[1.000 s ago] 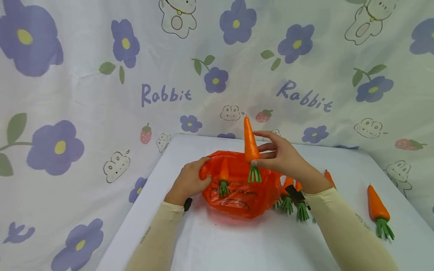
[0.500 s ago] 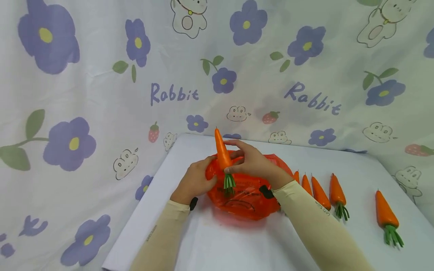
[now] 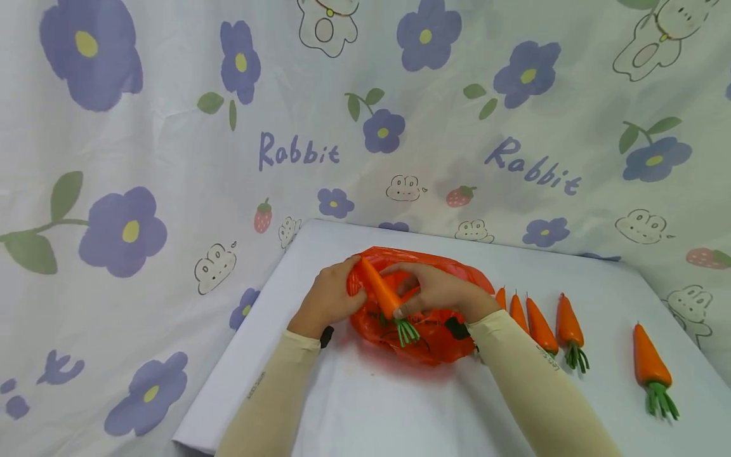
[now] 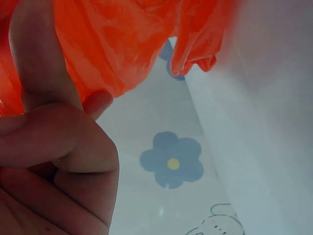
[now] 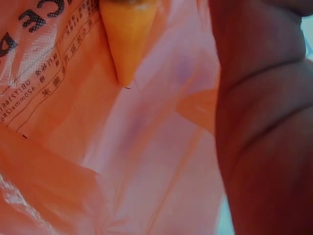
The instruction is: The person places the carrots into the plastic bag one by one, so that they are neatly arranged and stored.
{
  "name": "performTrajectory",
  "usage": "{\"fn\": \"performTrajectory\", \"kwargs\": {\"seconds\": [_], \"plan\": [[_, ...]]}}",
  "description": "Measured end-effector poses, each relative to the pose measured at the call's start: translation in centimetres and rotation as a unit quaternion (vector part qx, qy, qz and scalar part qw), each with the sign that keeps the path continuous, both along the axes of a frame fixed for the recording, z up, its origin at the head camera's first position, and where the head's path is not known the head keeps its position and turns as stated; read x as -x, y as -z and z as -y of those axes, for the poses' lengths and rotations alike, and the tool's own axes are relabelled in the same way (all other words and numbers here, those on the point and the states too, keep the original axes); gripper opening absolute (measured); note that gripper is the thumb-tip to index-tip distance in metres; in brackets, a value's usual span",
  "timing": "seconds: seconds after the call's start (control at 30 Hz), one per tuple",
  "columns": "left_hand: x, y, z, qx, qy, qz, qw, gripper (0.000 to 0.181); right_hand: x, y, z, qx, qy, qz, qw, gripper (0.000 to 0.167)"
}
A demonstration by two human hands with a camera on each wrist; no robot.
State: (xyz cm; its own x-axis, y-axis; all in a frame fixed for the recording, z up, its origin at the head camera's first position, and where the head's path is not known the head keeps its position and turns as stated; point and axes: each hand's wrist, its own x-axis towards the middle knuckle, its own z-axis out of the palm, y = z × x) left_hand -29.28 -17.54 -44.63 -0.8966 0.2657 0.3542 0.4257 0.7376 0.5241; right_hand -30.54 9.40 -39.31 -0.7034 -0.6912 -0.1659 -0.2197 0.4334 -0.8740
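Observation:
A red plastic bag [image 3: 440, 259] with dark print lies on the table with its mouth spread. At its left rim my left hand [image 3: 327, 299] grips the film; in the left wrist view the fingers [image 4: 41, 54] are bent beside the bag [image 4: 112, 44]. Over the mouth, my right hand [image 3: 436, 291] pinches an orange carrot [image 3: 379, 287] near its green-stemmed end, tip slanting up and left. Below it, another carrot's greens are partly covered. A carrot tip [image 5: 128, 46] shows against the film in the right wrist view; I cannot tell which carrot it belongs to.
Several carrots lie right of the bag, including one carrot [image 3: 569, 324] beside the right sleeve and another carrot [image 3: 651, 362] farther right. The right forearm partly covers that row. The white table [image 3: 377, 412] ends before a flowered curtain [image 3: 365, 76].
The right hand has carried the carrot leftward and then down toward the bag's mouth, tilting it more. The left hand keeps its grip on the rim. The head view has shifted slightly.

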Motion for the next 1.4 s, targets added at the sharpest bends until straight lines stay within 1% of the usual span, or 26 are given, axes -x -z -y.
{"fn": "performTrajectory", "kwargs": {"seconds": [0.13,0.23,0.37,0.43,0.53,0.6,0.67,0.73,0.83,0.93,1.03,1.1,1.23,1.4], "plan": [[0.1,-0.1,0.1,0.003,-0.003,0.001,1.0000,0.073,-0.1,-0.4,-0.2,-0.021,-0.011,0.003,0.9997,0.076],[0.2,-0.1,0.2,0.007,-0.004,-0.001,1.0000,0.074,-0.2,-0.5,-0.3,-0.044,-0.010,0.010,0.9989,0.074],[0.2,-0.2,0.4,0.010,-0.006,0.000,0.9999,0.074,-0.1,-0.4,0.1,-0.079,0.005,0.001,0.9969,0.073],[0.2,-0.2,0.4,0.010,-0.004,0.003,0.9999,0.074,0.1,-0.3,0.6,-0.086,0.022,-0.007,0.9960,0.073],[0.1,-0.2,0.5,0.011,0.000,0.007,0.9999,0.074,0.6,-0.1,1.6,-0.102,0.060,-0.020,0.9928,0.075],[0.0,-0.2,0.5,0.009,0.003,0.010,0.9999,0.075,0.9,0.0,2.2,-0.117,0.085,-0.027,0.9891,0.076],[0.0,-0.2,0.5,0.010,0.004,0.013,0.9999,0.076,1.3,0.3,2.9,-0.133,0.111,-0.044,0.9839,0.077],[0.0,-0.2,0.5,0.010,0.006,0.013,0.9999,0.077,1.7,0.7,3.5,-0.132,0.132,-0.053,0.9810,0.080],[0.1,0.0,0.3,0.010,0.007,0.005,0.9999,0.077,2.0,1.5,4.2,-0.115,0.164,-0.052,0.9783,0.088],[0.2,0.3,-0.2,0.012,0.015,-0.003,0.9998,0.077,2.0,2.2,4.4,-0.101,0.193,-0.037,0.9753,0.095],[0.2,0.5,-0.6,0.014,0.025,-0.005,0.9996,0.078,1.9,2.8,4.4,-0.099,0.216,-0.023,0.9712,0.096],[0.1,0.4,-0.7,0.016,0.025,-0.007,0.9995,0.079,1.8,3.0,4.5,-0.089,0.224,-0.009,0.9704,0.095],[-0.1,0.2,-0.4,0.021,0.015,-0.014,0.9996,0.080,1.8,3.4,4.8,-0.063,0.225,0.007,0.9724,0.095],[-0.1,0.3,-0.1,0.019,0.021,-0.013,0.9995,0.080,1.8,3.9,5.0,-0.070,0.230,-0.006,0.9706,0.087]]}}
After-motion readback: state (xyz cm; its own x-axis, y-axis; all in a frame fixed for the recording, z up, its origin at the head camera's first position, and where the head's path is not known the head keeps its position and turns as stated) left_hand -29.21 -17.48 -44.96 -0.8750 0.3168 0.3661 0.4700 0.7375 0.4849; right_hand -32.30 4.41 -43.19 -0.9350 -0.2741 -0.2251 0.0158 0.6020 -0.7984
